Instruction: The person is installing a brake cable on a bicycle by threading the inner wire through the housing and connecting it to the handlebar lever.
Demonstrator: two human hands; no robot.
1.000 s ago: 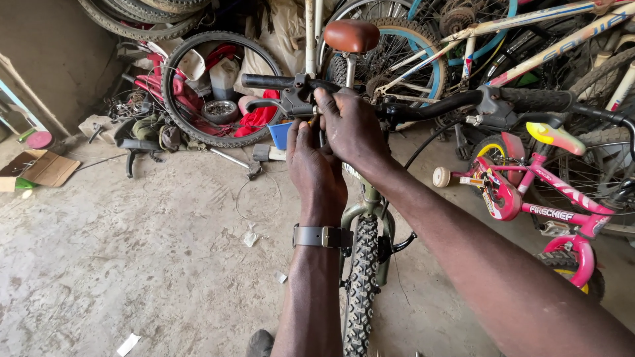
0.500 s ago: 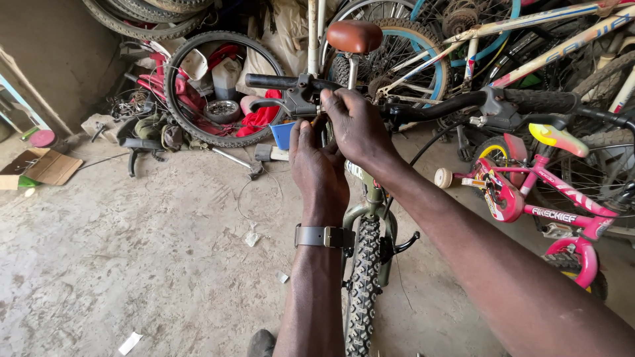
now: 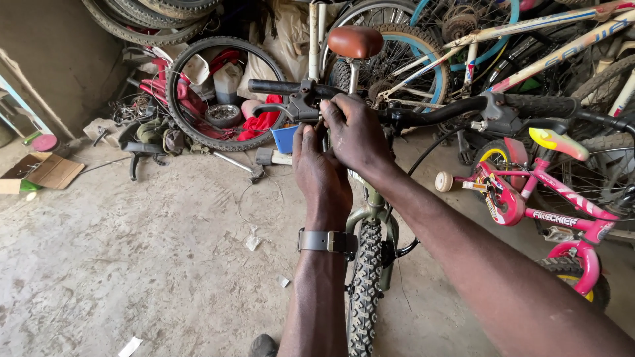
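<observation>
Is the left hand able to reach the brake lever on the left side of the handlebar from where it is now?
Probably yes. The left hand is just beside the brake lever, and nothing stands between them; the right hand works on the handlebar further right.

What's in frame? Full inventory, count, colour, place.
handlebar: 1, black, across upper middle
brake lever: 1, black, left end of handlebar, at the hands
saddle: 1, brown, top centre behind handlebar
front tyre: 1, black knobbly, bottom centre under the arms
child's bike: 1, pink with yellow, right
loose tyre: 1, black, upright, upper left
cardboard box: 1, brown, floor far left
blue tub: 1, floor by the tyre
wristwatch: 1, grey strap, left wrist
left hand: centre, fingers up at brake lever
right hand: above the left, at handlebar clamp
</observation>
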